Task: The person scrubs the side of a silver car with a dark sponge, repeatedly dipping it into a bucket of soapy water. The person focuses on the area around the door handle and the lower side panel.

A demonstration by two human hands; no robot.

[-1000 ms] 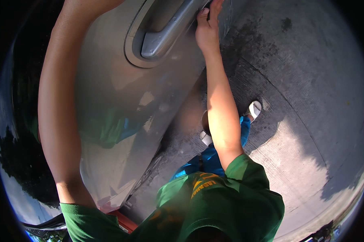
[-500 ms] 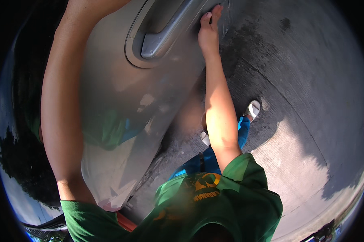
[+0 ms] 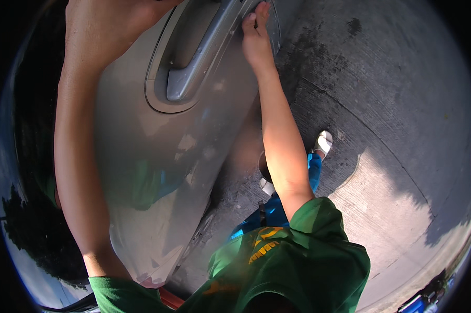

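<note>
Next to me stands a dusty silver-beige car door. Its grey pull handle sits in an oval recess near the top of the view. My right hand is to the right of the handle, at the door's edge, with thumb and fingers stretched out against the panel. My left hand reaches over the upper left of the door beside the dark window glass. Its fingers run past the top edge of the view, so what they touch is hidden.
Grooved concrete pavement with dark wet patches lies to the right. My feet in white sandals stand on it beside the door. Sunlit and shaded ground meet farther right. A strip of red shows by my left sleeve.
The door handle and my right hand sit a little farther left in view, the handle also lower. More of my left hand shows at the top. My right hand remains at the door edge.
</note>
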